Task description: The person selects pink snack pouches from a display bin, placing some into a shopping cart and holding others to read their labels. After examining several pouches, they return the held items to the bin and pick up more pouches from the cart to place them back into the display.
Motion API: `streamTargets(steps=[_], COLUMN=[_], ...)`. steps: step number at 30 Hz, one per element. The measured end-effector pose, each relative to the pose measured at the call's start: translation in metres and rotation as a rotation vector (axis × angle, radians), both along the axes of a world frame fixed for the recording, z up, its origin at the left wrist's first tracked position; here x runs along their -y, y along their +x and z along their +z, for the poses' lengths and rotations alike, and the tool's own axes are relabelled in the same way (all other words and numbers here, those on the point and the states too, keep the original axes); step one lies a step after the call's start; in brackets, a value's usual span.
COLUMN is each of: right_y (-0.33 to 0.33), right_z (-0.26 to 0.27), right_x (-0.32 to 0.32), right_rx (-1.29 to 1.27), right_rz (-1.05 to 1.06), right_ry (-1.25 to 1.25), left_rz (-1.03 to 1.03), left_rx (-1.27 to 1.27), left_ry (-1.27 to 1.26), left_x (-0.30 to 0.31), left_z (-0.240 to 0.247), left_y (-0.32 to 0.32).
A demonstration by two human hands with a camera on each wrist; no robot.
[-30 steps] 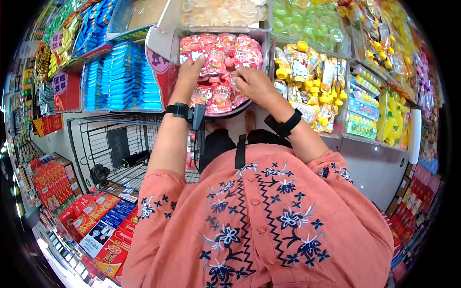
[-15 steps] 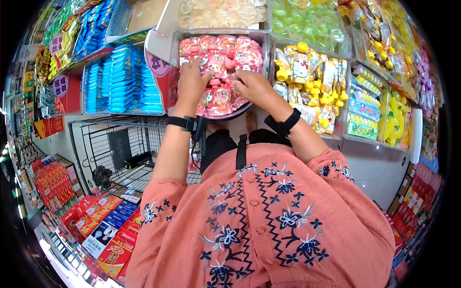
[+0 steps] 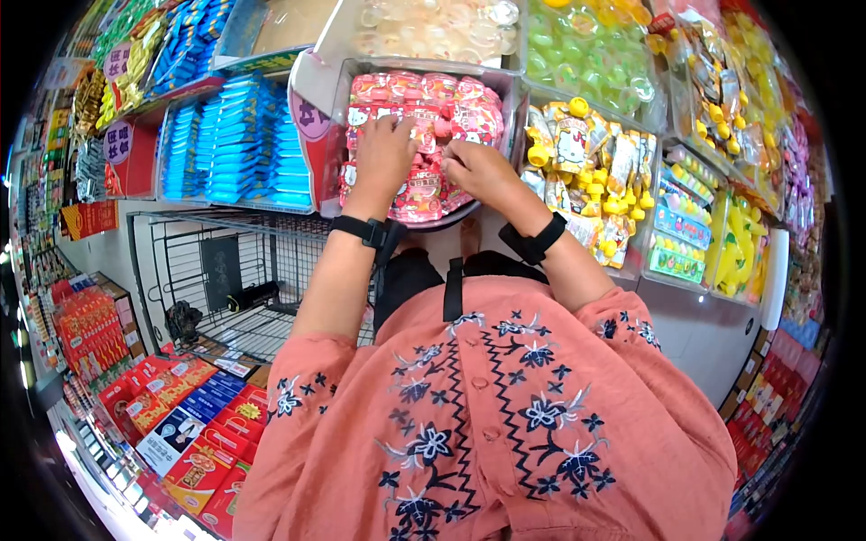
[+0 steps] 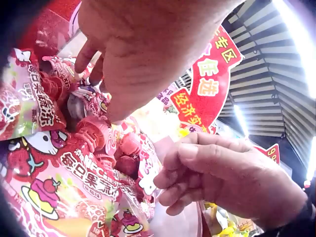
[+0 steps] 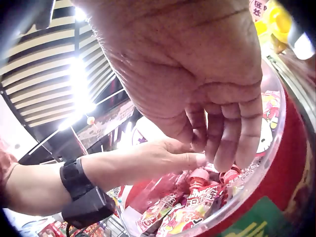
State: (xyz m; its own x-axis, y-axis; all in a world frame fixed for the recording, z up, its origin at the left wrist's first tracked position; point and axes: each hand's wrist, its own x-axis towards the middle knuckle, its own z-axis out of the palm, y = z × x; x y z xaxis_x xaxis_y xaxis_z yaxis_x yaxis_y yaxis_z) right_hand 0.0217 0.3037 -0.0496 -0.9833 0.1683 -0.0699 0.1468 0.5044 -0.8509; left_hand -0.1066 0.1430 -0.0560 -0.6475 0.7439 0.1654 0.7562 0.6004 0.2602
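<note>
Pink jelly pouches point(image 3: 420, 191) with red caps and cartoon prints fill a clear-walled bin point(image 5: 279, 148) with a red outside. My left hand point(image 3: 383, 167) reaches over the left of the pile, palm down. Its fingers bend loosely down among the pouches point(image 4: 74, 182) in the left wrist view, fingertips partly hidden. Over the bin's right side hovers my right hand point(image 3: 487, 171), close to the pouches. Its fingers point(image 5: 229, 133) hang loosely curled with nothing between them. Both wrists wear black straps.
Blue packets point(image 3: 239, 144) stand stacked left of the bin. Yellow-capped pouches point(image 3: 577, 144) are to the right. Behind lie pale jelly cups point(image 3: 433, 32) and green ones point(image 3: 586, 68). A black wire cart point(image 3: 216, 261) stands at lower left, near red boxes point(image 3: 198, 464).
My left hand has drawn back from the far pouches, its fingers lowering onto the pile and shifting slightly right. The right hand stays nearly where it was. The whole view has shifted slightly.
</note>
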Motion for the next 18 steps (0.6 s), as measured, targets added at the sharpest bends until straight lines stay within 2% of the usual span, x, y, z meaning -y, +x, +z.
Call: streamTargets(steps=[3,4,5,7,9,12,13,18], right_y=[-0.006,-0.010,-0.014,-0.024,-0.030,-0.039,-0.038,-0.036], right_z=[0.004,0.026,0.048,0.047,0.063,0.063,0.067,0.041], right_x=[0.002,0.002,0.002,0.006,0.020,0.053,0.067,0.126], right_rx=[-0.012,-0.062,-0.113,-0.230,-0.195,-0.232,-0.110,0.089], right_rz=[-0.054,-0.093,-0.131,-0.130,-0.039,0.159,0.207,0.619], right_ry=[-0.151,-0.165,-0.178,-0.198,-0.247,-0.317,-0.364,-0.264], left_rz=[0.014,0.037,0.129,0.236,0.408,0.677,0.774,1.183], left_rx=[0.099,0.077,0.059,-0.002,0.035,0.160,0.224,0.431], left_ry=[0.220,0.292,0.537,0.629,0.697,0.831,0.842,0.781], left_x=[0.001,0.004,0.021,0.051,0.092,0.162,0.184,0.321], left_z=[0.007,0.031,0.070,0.104,0.119,0.086,0.071,-0.050], left_y=[-0.010,-0.012,-0.007,-0.002,0.012,0.030,0.040,0.105])
